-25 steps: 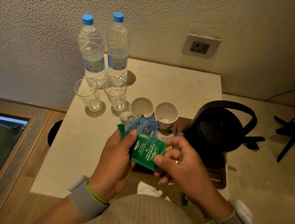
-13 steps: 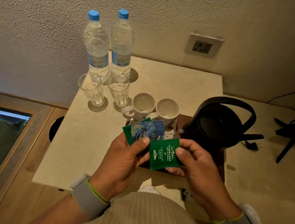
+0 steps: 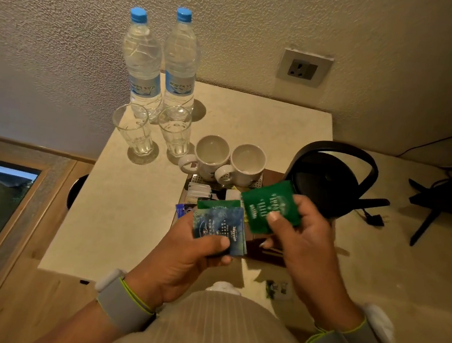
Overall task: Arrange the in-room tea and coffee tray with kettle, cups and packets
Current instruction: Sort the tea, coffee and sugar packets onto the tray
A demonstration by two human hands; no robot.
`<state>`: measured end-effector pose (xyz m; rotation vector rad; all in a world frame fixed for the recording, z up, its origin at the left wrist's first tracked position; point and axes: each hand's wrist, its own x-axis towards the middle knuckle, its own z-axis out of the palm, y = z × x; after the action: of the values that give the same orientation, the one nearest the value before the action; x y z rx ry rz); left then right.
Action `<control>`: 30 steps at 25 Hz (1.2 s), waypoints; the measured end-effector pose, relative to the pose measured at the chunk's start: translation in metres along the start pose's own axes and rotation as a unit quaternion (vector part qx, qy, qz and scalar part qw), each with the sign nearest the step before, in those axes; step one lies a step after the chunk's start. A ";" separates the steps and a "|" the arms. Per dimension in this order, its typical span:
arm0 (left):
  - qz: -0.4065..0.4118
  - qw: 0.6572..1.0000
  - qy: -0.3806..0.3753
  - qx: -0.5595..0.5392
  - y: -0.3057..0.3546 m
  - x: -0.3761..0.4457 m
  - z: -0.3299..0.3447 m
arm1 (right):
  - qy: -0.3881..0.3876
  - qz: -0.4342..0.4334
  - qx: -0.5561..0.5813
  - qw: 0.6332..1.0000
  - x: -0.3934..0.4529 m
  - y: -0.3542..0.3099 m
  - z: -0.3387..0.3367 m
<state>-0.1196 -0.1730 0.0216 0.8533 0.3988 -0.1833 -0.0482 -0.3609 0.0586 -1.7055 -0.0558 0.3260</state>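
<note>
Pale desk [image 3: 137,217] against a textured wall, wall socket [image 3: 303,69] above its far edge.

Black kettle [image 3: 325,179] on the right, on the dark tray [image 3: 262,253], arched handle over the lid; cord and plug [image 3: 376,220] lying to its right.

Two water bottles [image 3: 144,64] with blue caps upright at the back left, touching side by side. Two empty glasses [image 3: 134,135] just in front, one before each bottle, upright on the desk.

Two white cups [image 3: 212,155] side by side between glasses and kettle, at the tray's far edge, handles turned toward the near left, mouths up.

Left hand [image 3: 186,256] over the tray's near left corner, gripping a fanned stack of packets [image 3: 220,227]: blue one on top under the thumb, a green edge showing behind, another blue corner peeking out to the left.

Right hand [image 3: 305,240] just beside it, in front of the kettle, pinching a single green packet [image 3: 269,205] between thumb and fingers, tilted, clear of the stack or barely touching it; cannot tell which.

More small sachets [image 3: 200,191] lying in the tray below the cups, partly hidden by the packets.

Grey wristbands [image 3: 122,302] on both wrists.
</note>
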 end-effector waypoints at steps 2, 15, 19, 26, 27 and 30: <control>-0.001 0.999 -0.021 0.029 -0.004 0.000 0.002 | -0.074 0.014 0.026 0.997 -0.003 0.001 0.010; 0.007 0.978 -0.073 0.197 -0.012 -0.007 0.001 | -0.143 0.024 -0.003 0.989 -0.004 0.016 -0.001; 0.021 0.954 -0.063 0.292 -0.005 -0.003 0.000 | -0.107 -0.044 -0.112 0.987 0.005 0.013 -0.012; 0.017 0.930 -0.086 0.358 0.000 0.006 -0.003 | -0.182 -0.105 -0.200 0.957 0.015 0.000 -0.019; 0.018 0.924 -0.089 0.371 0.000 0.007 -0.004 | -0.192 -0.118 -0.223 0.948 0.017 -0.001 -0.018; 0.020 0.913 -0.078 0.399 0.000 0.010 -0.006 | -0.221 -0.121 -0.265 0.931 0.021 -0.001 -0.015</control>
<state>-0.1121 -0.1686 0.0144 1.6407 0.1403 -0.3873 -0.0243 -0.3703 0.0581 -2.0962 -0.7399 0.5388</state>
